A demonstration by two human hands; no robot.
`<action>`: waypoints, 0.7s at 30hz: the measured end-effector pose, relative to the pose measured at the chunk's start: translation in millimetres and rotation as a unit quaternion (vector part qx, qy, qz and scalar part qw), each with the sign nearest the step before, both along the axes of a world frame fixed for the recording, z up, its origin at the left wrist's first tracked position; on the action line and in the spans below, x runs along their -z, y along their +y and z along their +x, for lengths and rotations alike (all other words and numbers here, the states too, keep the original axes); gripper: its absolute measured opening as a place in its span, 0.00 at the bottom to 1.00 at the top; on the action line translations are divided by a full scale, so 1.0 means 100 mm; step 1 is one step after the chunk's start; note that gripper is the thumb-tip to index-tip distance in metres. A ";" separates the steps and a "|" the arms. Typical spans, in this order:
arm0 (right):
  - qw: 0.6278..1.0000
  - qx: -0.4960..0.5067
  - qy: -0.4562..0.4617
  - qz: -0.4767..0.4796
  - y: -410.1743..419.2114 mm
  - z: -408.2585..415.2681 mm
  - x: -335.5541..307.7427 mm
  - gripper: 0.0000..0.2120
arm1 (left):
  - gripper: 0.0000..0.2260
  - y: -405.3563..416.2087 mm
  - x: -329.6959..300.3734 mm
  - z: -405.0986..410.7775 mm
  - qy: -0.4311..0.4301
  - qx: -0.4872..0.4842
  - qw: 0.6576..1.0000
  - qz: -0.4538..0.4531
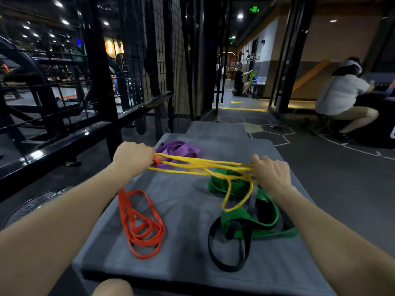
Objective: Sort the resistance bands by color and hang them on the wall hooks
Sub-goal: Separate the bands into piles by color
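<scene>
Resistance bands: we see 5 colours spread on the grey mat (183,212), which lies on the dark gym floor beside a black rack (70,133).
Grey mat: we note it bears every band pile; its near edge runs across the bottom of the view.
Green bands (252,221): we find these wide loops heaped on the right half of the mat, partly over the black band (224,259), whose loop curls toward the near edge.
Orange bands (139,225): we see them in a long bundle on the left half, well apart from the green heap.
Yellow bands (203,165): we hold these thin strands stretched between both hands above the mat, 1 loop drooping over the green pile.
Purple bands (177,148): we see them bunched at the far left corner, just behind the yellow strands.
Left hand (133,159): our fingers are curled tight around the yellow ends.
Right hand (271,174): our fingers pinch the opposite yellow ends.
</scene>
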State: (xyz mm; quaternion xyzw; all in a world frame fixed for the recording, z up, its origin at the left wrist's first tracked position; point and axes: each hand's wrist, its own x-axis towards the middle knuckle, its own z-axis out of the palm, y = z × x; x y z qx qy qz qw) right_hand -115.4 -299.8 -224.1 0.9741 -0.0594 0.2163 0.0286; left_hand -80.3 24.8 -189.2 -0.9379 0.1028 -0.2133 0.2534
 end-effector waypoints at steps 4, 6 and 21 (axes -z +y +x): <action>0.936 0.139 0.001 0.325 -0.13 -0.01 -0.11 0.06 | 0.10 0.00 -0.03 0.05 -0.005 -0.018 1.000 -0.005; 0.892 0.173 0.020 0.418 -0.21 -0.03 -0.08 0.11 | 0.09 0.03 -0.02 0.07 -0.010 -0.025 1.000 -0.010; 0.706 -0.008 -0.015 0.708 -0.22 0.21 0.16 0.14 | 0.16 -0.15 0.07 0.07 0.026 -0.061 0.972 -0.224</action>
